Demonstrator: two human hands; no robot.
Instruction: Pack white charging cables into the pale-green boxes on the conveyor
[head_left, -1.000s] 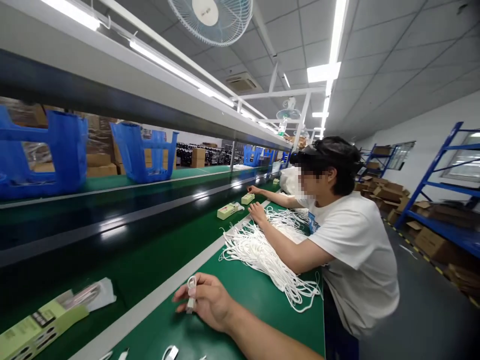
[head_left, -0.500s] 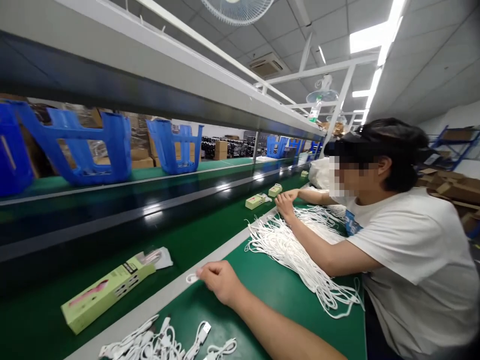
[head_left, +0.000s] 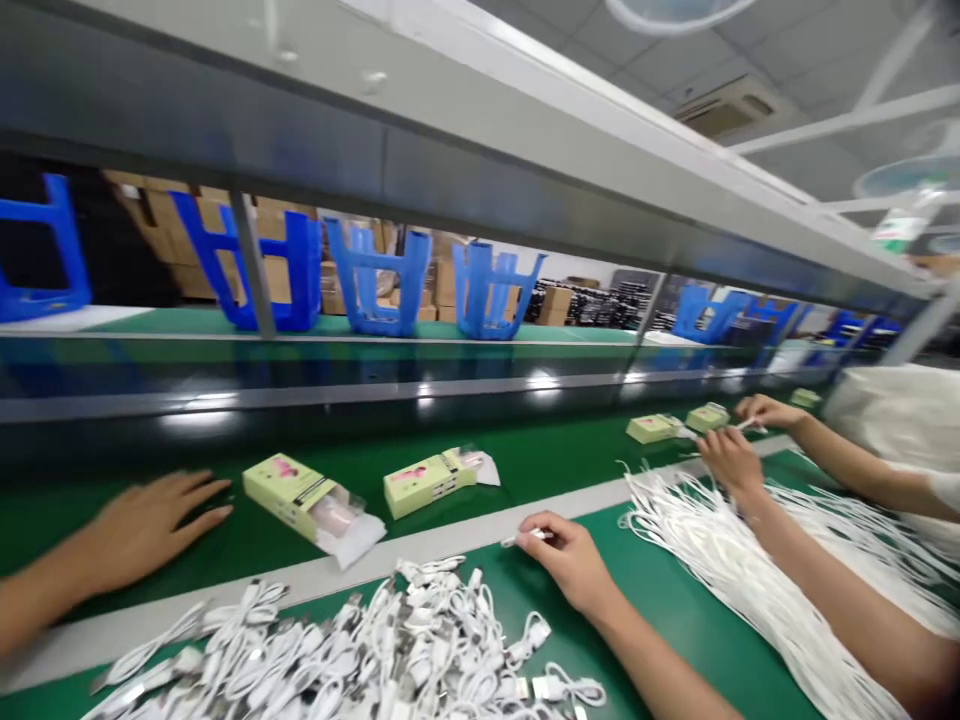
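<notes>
The pale green box point(head_left: 289, 487) lies on the green belt point(head_left: 570, 455), just right of the left hand point(head_left: 142, 530), which is spread flat and empty, near the box but apart from it. A reach toward the box is judged to be in hand; a grasp would call for the fingers to be closed across its sides. Below it, white cables point(head_left: 360, 650) are heaped. A small white cable point(head_left: 527, 537) is pinched in the right hand point(head_left: 574, 562). Farther right, loose cords point(head_left: 720, 570) are handled by a co-worker's hand point(head_left: 731, 458).

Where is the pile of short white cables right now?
Head view, bottom centre: the cable pile lies on the green bench, just left of the right hand and below the nearest green box.
</notes>
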